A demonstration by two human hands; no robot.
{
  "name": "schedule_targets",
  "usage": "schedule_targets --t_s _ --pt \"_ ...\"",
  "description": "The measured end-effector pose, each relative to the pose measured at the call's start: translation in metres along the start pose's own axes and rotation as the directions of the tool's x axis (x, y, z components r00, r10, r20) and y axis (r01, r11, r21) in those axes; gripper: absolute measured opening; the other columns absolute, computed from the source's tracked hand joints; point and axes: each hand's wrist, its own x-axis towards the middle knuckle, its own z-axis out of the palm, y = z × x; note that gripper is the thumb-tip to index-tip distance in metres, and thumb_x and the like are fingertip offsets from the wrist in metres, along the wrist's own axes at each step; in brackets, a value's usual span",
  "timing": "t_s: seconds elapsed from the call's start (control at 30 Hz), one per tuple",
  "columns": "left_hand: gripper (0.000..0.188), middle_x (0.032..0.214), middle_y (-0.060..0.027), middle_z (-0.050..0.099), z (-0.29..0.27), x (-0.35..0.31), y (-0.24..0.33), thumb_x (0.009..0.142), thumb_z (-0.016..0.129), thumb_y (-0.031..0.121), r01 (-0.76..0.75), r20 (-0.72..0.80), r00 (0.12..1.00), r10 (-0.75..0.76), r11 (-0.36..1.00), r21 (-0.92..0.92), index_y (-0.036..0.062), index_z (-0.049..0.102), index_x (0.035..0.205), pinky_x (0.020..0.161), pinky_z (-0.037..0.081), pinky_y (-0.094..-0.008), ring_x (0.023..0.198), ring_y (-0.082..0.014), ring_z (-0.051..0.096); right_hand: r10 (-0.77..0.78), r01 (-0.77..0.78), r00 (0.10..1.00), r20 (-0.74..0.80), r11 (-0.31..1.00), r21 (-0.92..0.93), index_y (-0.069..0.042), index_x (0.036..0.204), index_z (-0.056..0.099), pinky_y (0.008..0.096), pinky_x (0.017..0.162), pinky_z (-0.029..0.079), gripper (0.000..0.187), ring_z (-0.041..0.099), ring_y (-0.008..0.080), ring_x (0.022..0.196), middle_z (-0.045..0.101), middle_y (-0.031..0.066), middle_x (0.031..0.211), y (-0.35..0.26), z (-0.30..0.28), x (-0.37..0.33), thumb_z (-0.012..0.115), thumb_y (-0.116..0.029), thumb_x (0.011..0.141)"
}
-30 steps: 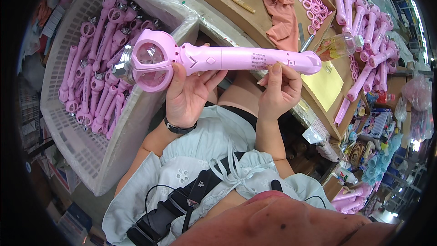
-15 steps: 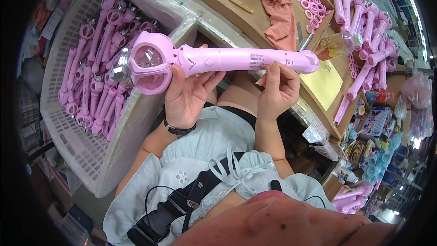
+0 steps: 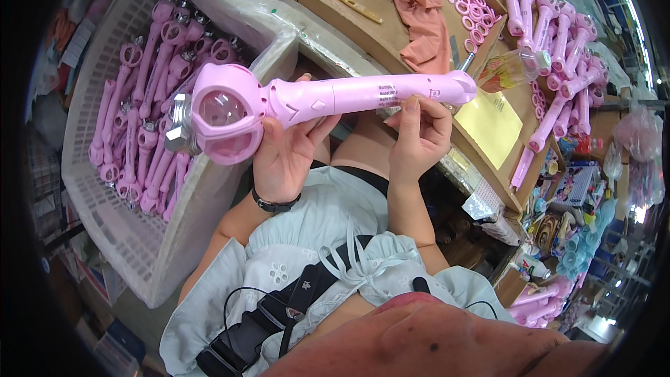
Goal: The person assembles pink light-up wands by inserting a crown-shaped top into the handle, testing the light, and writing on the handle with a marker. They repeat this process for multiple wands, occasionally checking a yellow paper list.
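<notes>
A pink toy wand (image 3: 356, 96) lies lengthwise across both my hands, its handle tip slightly higher than its head. The head is a round cage with a clear ball inside and a silvery faceted piece on its outer end. My left hand (image 3: 280, 164) supports the wand just behind the head, thumb in front and fingers curled behind the handle. With thumb and fingertips, my right hand (image 3: 421, 132) pinches the lower edge of the handle near its far end. The fingers behind the wand are partly hidden.
A white plastic basket (image 3: 115, 237) full of similar wands stands at the left. On the right, a cardboard-edged bench holds pink rings (image 3: 474, 10), a peach cloth (image 3: 422, 24), a brush (image 3: 352, 4), yellow paper (image 3: 492, 129), a clear bottle (image 3: 513, 66) and piled wands (image 3: 565, 49).
The wand has shifted slightly left, and its head end has dropped, so it tilts a little more. Both hands keep their hold and have moved slightly with it.
</notes>
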Motion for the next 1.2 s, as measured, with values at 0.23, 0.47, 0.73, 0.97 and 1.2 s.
schedule_targets --t_s 0.23,0.47,0.73,0.97,1.2 --pt "0.078 0.147 -0.0141 0.024 -0.017 -0.008 -0.013 0.079 0.067 0.042 -0.263 0.188 0.953 0.236 0.955 0.136 0.0163 0.027 0.141 0.107 0.028 -0.0531 0.133 -0.0343 0.029 0.003 0.001 0.997 0.078 0.998 -0.059 -0.002 0.103 0.048 0.0182 0.067 0.045 0.031 0.054 0.0074 0.07 0.055 0.0037 0.081 0.001 -0.001 -0.002 0.068 0.001 0.08" --pt "0.081 0.145 -0.0151 0.029 -0.026 -0.01 -0.001 0.075 0.069 0.045 -0.31 0.185 0.941 0.283 0.941 0.136 0.0154 0.03 0.139 0.108 0.028 -0.052 0.132 -0.0336 0.031 0.04 -0.045 0.996 -0.081 0.997 -0.061 -0.002 0.112 0.04 0.0173 0.063 0.041 0.043 0.046 0.0051 0.066 0.047 -0.0003 0.073 0.014 -0.017 0.007 0.067 0.001 0.079" --pt "0.089 0.123 -0.0188 0.052 -0.019 0.02 0.05 0.065 0.076 0.052 -0.255 0.097 0.967 0.236 0.897 0.362 0.0027 0.038 0.128 0.093 0.045 -0.0391 0.107 -0.0255 0.055 -0.192 0.482 0.826 0.53 0.728 -0.487 -0.002 0.108 0.054 0.0348 0.088 0.042 0.051 0.053 0.0274 0.102 0.055 0.0127 0.109 -0.024 -0.063 0.041 0.077 -0.015 0.064" --pt "0.072 0.132 -0.021 0.044 -0.005 0.074 0.04 0.09 0.038 0.056 -0.254 0.297 0.946 0.131 0.869 0.424 0.0016 0.029 0.136 0.098 0.04 -0.0433 0.114 -0.027 0.051 0.258 0.259 0.713 0.652 0.767 -0.586 -0.005 0.101 0.059 0.0359 0.064 0.051 0.037 0.065 0.0301 0.071 0.065 0.0162 0.082 -0.004 -0.025 0.001 0.072 -0.018 0.07" --pt "0.067 0.103 -0.0124 0.062 0.014 0.063 -0.013 0.092 0.038 0.054 -0.466 0.274 0.882 0.384 0.626 0.625 -0.002 0.035 0.128 0.078 0.047 -0.0259 0.09 -0.0143 0.06 0.188 0.114 0.896 0.402 0.778 -0.618 -0.005 0.107 0.055 0.035 0.065 0.052 0.041 0.066 0.0299 0.071 0.065 0.0164 0.083 0.007 0.007 -0.039 0.072 -0.02 0.073"
